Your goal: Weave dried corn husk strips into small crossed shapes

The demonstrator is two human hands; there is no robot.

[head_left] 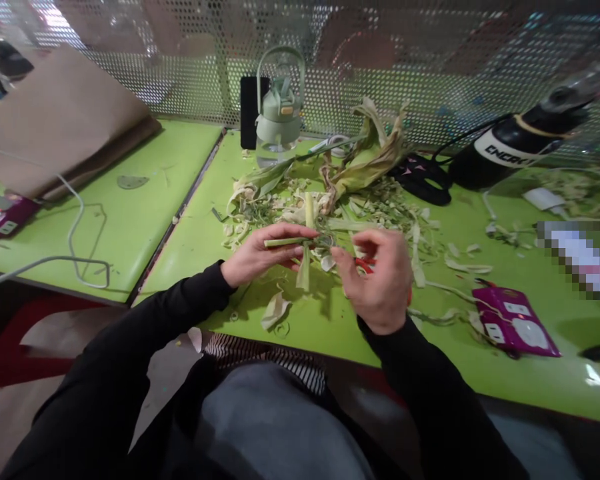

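Note:
My left hand [258, 255] pinches crossed green leaf strips [304, 248]: one lies level between my fingers, another runs upright through it and hangs below. My right hand [380, 279] is curled close to the strips' right end, with red-handled scissors [365, 265] in its grip, the handle showing at the palm. Both hands hover over a green table [300, 320]. Behind them lies a heap of corn husks and trimmed scraps [350, 180].
A pale green water bottle [279, 110] and a black phone [250, 110] stand at the back by a perforated screen. A black bottle [520, 143] lies at the right. A purple power strip [515, 320] sits near the right front. Brown paper [60, 120] and cables lie at the left.

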